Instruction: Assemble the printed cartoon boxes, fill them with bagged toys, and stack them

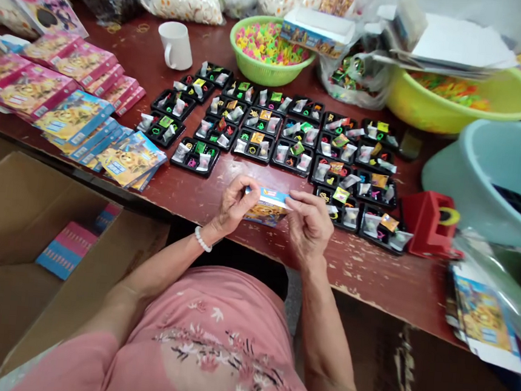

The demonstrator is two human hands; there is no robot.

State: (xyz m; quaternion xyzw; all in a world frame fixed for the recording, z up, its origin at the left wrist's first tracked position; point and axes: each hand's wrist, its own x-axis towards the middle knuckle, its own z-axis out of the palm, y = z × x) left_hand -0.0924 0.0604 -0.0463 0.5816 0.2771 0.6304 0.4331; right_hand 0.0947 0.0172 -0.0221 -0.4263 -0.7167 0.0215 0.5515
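Note:
Between my two hands is a small blue printed cardboard box, held at the table's front edge. My left hand, with a white bead bracelet at the wrist, grips its left end between thumb and fingers. At the right end, my right hand pinches the box near its top edge. Just beyond the hands, several black compartment trays stand in rows, filled with small wrapped pieces and coloured bits. The box's underside is hidden from me.
Pink boxes and blue boxes are stacked at left. Behind the trays stand a white mug and a green basket. A red tape dispenser and a light blue tub are at right. An open carton sits below left.

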